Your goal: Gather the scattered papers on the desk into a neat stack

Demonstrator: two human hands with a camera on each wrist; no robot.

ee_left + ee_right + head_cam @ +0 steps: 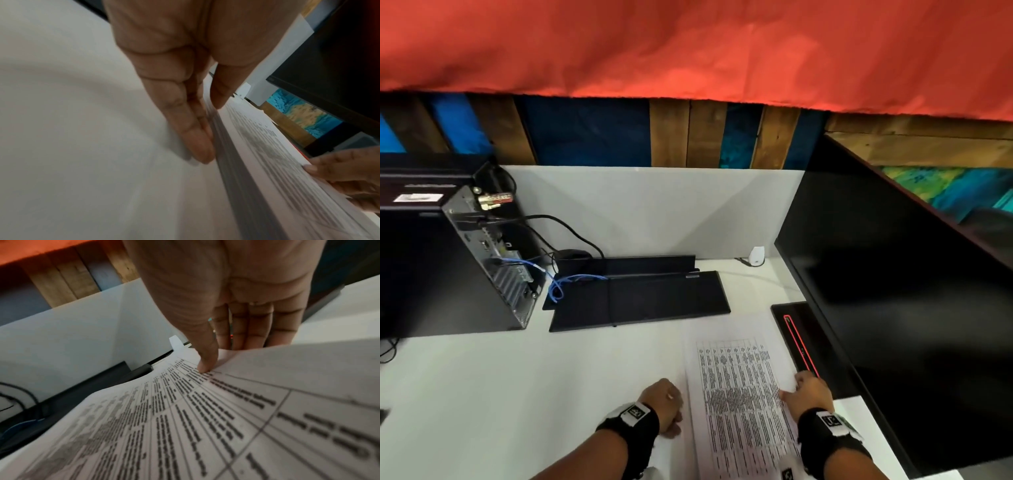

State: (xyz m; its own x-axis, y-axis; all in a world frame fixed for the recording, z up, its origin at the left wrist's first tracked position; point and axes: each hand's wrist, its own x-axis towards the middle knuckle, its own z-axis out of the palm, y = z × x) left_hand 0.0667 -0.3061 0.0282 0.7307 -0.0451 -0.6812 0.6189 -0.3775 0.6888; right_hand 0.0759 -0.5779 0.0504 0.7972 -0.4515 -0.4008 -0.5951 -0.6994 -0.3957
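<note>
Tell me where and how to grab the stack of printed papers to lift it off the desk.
Grip the paper stack by its two long side edges, one hand from each side. The left hand already lies with straight fingers against the left edge, and the right hand pinches the right edge, thumb on top. The stack lies flat, so fingers probably need to slide underneath.

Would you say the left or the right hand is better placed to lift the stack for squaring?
Probably the right hand: it already pinches the paper stack at its edge, while the left hand only presses flat against the side.

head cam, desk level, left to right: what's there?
Computer tower → black keyboard → left hand → stack of papers → right hand → monitor.
</note>
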